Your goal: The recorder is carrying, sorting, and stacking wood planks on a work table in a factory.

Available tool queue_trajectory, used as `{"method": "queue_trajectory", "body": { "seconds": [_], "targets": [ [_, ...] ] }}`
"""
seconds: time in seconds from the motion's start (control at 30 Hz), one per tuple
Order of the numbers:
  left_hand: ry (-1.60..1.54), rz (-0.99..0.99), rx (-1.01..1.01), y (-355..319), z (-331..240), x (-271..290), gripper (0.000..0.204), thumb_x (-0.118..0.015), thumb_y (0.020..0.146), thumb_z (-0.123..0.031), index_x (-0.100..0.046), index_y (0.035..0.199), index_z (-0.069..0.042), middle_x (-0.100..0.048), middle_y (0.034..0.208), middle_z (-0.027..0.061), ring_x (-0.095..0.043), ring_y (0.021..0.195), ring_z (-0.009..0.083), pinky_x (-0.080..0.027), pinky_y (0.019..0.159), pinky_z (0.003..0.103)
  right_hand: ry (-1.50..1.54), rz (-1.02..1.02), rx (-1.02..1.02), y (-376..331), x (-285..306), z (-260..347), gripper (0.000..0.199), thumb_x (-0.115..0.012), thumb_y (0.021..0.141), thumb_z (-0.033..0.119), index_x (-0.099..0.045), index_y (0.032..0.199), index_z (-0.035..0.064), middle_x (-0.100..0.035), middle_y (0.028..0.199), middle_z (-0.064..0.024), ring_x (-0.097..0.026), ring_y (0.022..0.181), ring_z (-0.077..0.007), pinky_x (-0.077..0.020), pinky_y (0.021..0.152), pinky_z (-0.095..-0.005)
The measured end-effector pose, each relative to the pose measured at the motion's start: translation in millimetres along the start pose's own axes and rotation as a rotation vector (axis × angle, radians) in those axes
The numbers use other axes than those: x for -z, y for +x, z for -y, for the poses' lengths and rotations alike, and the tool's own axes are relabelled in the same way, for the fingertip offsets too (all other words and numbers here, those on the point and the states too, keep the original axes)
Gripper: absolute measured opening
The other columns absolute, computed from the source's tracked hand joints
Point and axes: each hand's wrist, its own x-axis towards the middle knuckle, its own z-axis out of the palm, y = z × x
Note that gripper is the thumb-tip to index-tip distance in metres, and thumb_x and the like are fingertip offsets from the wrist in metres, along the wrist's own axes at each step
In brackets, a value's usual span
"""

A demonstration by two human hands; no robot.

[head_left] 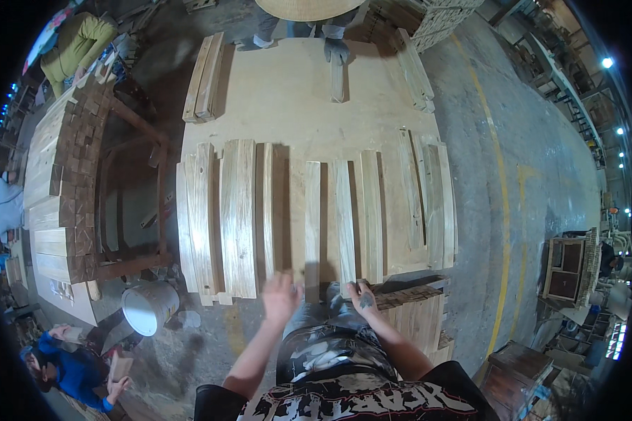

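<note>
In the head view, the person is standing at the six o'clock edge of a broad plywood worktable [288, 98] on which a row of pale wooden slats [309, 217] is lying side by side, long edges running from six toward twelve o'clock, apparently so that each can be reached from the near end. The left hand [281, 295] is hovering open just at the near ends of the middle slats, fingers spread and blurred, grasping nothing. The right hand [362, 295] is resting at the near end of a slat a little toward three o'clock, fingers loosely curled downward; whether it is gripping that slat's end or only touching it cannot be told. At nine o'clock a stack of timber blocks [56, 189] is sitting beside a dark wooden frame [133, 203], and a white bucket [149, 307] is standing on the floor at about seven o'clock. At twelve o'clock another person in a conical hat [309, 7] is pressing a gloved hand [336, 50] onto a short slat. At eight o'clock a person in blue [70, 368] is crouching.
</note>
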Motion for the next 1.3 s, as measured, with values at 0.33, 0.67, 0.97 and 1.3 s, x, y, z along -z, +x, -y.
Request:
{"method": "queue_trajectory", "body": {
  "seconds": [0.33,0.67,0.97,1.3],
  "targets": [
    [0.047,-0.402,0.084,30,-3,25,0.031,-0.067,0.084,-0.016,-0.058,0.111,-0.004,-0.057,0.106,0.0185,-0.055,0.096,0.0373,-0.044,0.08,0.047,0.476,0.071,-0.131,-2,-2,-28,0.065,-0.055,0.095,0.052,-0.056,0.121,-0.0075,-0.066,0.105,-0.018,-0.07,0.08,-0.0224,-0.0546,0.064,-0.03],
    [0.057,-0.128,-0.01,28,-10,6,0.038,-0.068,0.086,-0.019,-0.055,0.117,-0.001,-0.056,0.114,0.023,-0.059,0.095,0.0397,-0.049,0.079,0.048,0.45,0.214,-0.062,0,27,-15,0.062,-0.051,0.096,0.054,-0.056,0.124,-0.0014,-0.069,0.105,-0.0182,-0.07,0.091,-0.0254,-0.054,0.071,-0.0334],
    [-0.188,0.111,0.239,57,-88,-132,0.067,-0.066,0.088,-0.037,-0.04,0.136,0.002,-0.053,0.121,0.0276,-0.058,0.106,0.0451,-0.051,0.086,0.051,0.403,0.031,-0.028,-13,97,-82,0.046,-0.057,0.097,0.043,-0.064,0.107,-0.001,-0.072,0.09,-0.0138,-0.068,0.077,-0.0183,-0.0542,0.07,-0.0303],
    [0.03,0.161,0.387,126,-109,-180,0.074,-0.055,0.093,-0.049,-0.034,0.141,0.003,-0.051,0.123,0.0299,-0.057,0.108,0.0478,-0.048,0.089,0.053,0.572,-0.22,-0.085,2,158,-206,0.044,-0.056,0.097,0.04,-0.063,0.113,0.0,-0.071,0.091,-0.0123,-0.069,0.082,-0.0197,-0.0536,0.075,-0.0322]
  ]
}}
